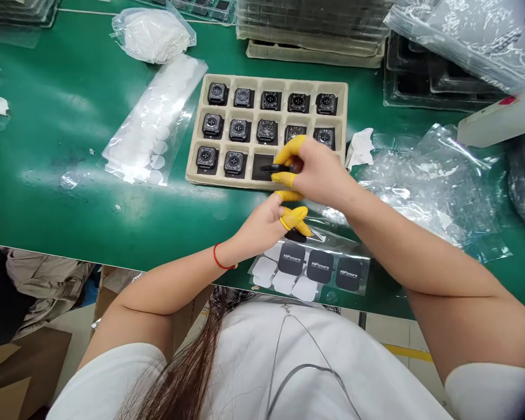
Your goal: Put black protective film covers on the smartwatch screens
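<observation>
My right hand (317,169), with yellow finger cots on, pinches a dark smartwatch body (280,168) seen edge-on. It is held over a compartment in the front row of a beige moulded tray (194,166). Watch bodies such as this smartwatch (235,162) lie back side up in the other visible compartments; my right hand hides part of the tray. Just in front of the tray is my left hand (275,219), its yellow-cotted fingers apart and nothing seen between them. Below it lies a clear sheet with black HiFuture stickers (319,266) and white backing pieces (284,283).
On the left are a bag of white round stickers (151,125) and a white plastic bag (153,36). Stacked trays (310,26) stand behind. To the right lie crumpled clear films (420,181), a white tissue (360,148), a plastic bottle (503,119) and black trays (429,81).
</observation>
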